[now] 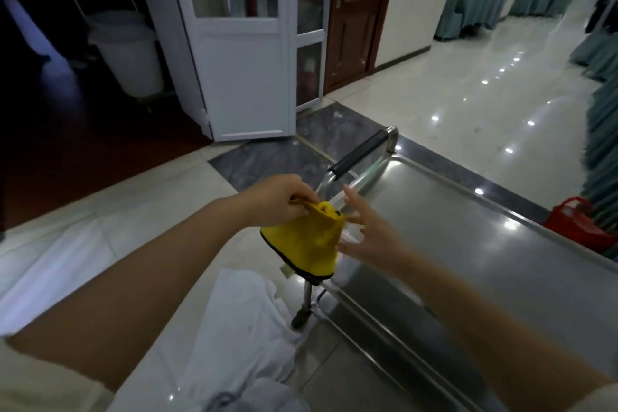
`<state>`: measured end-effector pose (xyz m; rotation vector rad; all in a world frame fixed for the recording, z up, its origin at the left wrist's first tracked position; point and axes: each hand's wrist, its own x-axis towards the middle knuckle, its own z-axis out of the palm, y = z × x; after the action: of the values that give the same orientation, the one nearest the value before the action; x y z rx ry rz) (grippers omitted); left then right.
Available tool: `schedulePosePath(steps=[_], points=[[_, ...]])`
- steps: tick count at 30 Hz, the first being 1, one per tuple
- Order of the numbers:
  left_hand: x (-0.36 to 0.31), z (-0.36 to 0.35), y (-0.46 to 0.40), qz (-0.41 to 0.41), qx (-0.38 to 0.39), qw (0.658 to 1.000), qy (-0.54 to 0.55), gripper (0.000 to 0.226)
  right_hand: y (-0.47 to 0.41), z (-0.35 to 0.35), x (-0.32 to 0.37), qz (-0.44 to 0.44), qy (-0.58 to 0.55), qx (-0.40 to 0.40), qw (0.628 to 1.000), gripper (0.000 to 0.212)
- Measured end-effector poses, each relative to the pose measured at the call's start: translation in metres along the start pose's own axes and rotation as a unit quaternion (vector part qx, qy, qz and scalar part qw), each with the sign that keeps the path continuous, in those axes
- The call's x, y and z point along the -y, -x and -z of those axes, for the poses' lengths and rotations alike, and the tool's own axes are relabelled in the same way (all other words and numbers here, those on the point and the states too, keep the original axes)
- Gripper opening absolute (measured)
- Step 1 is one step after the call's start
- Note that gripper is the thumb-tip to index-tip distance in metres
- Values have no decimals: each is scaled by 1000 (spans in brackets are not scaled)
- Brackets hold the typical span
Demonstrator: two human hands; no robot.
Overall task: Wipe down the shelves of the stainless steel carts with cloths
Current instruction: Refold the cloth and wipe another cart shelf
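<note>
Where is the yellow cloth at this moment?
In the head view, the yellow cloth hangs at centre from the left hand, beside the open right hand, near the cart's top shelf.

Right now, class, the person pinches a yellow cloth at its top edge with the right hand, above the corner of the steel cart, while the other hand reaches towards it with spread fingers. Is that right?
Not quite. The left hand pinches the yellow cloth at its top edge; the right hand reaches towards it with spread fingers. The head view shows this, above the corner of the steel cart.
</note>
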<state>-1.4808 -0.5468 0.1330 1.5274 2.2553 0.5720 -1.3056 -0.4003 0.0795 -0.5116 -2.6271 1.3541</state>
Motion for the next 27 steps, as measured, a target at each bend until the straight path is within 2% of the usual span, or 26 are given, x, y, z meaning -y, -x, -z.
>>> schedulePosePath(steps=[1,3,5,7,10,14,18,21,24,27], points=[[15,8,0,-4,5,1000,-17,19,-16,-7,7,13,22,13,1000,103],[50,25,0,-8,21,999,-34,19,-52,-25,20,38,84,50,994,100],[90,43,-1,-6,33,999,-33,20,-92,-52,34,63,133,111,983,88],[133,63,-2,-4,35,999,-34,21,-132,-86,46,49,138,151,978,71],[201,95,-3,11,23,999,-41,21,-191,-134,65,-6,136,136,981,32],[278,128,-12,44,-2,999,-31,20,-261,-172,82,-23,179,82,980,13],[333,142,-47,82,-14,996,-11,13,-319,-185,92,-40,212,34,976,25],[364,147,-88,110,-11,994,-3,18,-361,-178,88,-48,212,3,976,15],[385,148,-138,142,-2,990,14,27,-407,-164,78,-79,188,-23,979,22],[402,151,-201,166,29,985,27,25,-461,-145,58,-100,182,-40,977,20]])
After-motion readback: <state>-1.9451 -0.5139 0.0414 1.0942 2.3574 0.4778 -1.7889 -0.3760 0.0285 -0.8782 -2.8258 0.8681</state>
